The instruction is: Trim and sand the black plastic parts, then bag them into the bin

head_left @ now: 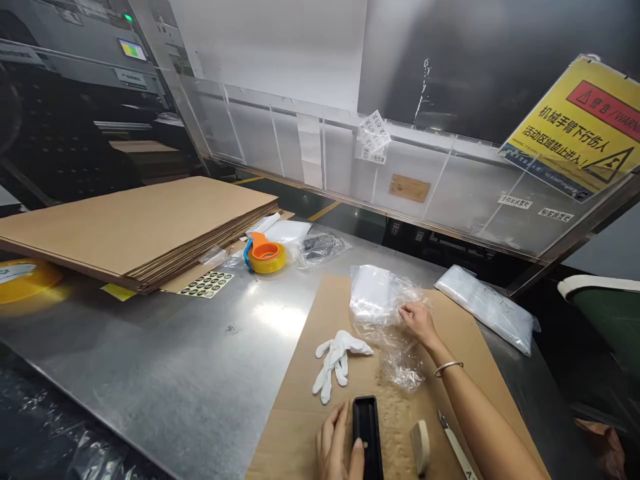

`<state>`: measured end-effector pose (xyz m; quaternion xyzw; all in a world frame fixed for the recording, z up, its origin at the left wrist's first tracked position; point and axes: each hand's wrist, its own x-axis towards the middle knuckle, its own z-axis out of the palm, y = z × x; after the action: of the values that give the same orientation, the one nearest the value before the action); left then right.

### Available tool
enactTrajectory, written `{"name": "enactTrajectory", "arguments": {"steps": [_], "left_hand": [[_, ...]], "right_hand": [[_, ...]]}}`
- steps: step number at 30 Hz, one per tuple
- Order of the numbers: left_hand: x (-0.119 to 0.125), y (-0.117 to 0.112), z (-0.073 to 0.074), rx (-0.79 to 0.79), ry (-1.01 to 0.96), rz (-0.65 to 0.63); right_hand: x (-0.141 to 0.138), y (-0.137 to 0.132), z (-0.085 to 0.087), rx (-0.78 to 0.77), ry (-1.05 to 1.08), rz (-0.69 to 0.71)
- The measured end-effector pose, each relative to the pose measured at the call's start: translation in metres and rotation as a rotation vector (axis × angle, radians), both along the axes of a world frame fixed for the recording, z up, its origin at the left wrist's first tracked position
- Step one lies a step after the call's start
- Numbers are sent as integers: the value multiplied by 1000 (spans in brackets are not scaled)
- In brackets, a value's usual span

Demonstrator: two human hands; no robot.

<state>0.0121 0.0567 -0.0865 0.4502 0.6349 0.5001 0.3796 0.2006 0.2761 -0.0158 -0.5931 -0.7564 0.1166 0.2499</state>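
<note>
My left hand (336, 445) is at the bottom middle, its fingers along the left side of a narrow black rectangular tray (366, 415) and its thumb over the edge, holding it on the cardboard. Farther up, my right hand (419, 321) has its fingers closed on a clear plastic bag (393, 337), which lies crumpled beside a stack of white film bags (371, 293). Between my hands and to the left lies a white glove (335, 363). A pale beige block (420, 445) and a white-handled tweezer-like tool (456, 445) lie right of the tray.
The cardboard sheet (290, 413) covers part of the metal table (175, 373). Left stand stacked cardboard sheets (140, 227), a sticker sheet (206, 285) and an orange tape dispenser (266, 253). A plastic-wrapped pack (487, 307) lies right. A clear panel (340, 160) with a yellow warning sign (580, 133) rises behind.
</note>
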Motion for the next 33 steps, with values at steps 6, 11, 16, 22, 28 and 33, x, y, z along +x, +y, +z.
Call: {"name": "enactTrajectory", "arguments": {"steps": [6, 11, 16, 22, 28, 33], "left_hand": [[15, 55, 62, -211, -810, -135], [42, 100, 92, -372, -1226, -223], [48, 102, 95, -331, -1385, -128], [33, 67, 97, -294, -1392, -7], [28, 40, 101, -301, -1347, 66], [14, 23, 93, -201, -1138, 116]], "right_hand": [[10, -21, 11, 151, 88, -30], [-16, -84, 31, 259, 71, 135], [-31, -152, 31, 290, 75, 248], [-36, -192, 22, -20, 641, -174], [-59, -205, 27, -311, 890, -55], [-61, -215, 22, -311, 919, -85]]}}
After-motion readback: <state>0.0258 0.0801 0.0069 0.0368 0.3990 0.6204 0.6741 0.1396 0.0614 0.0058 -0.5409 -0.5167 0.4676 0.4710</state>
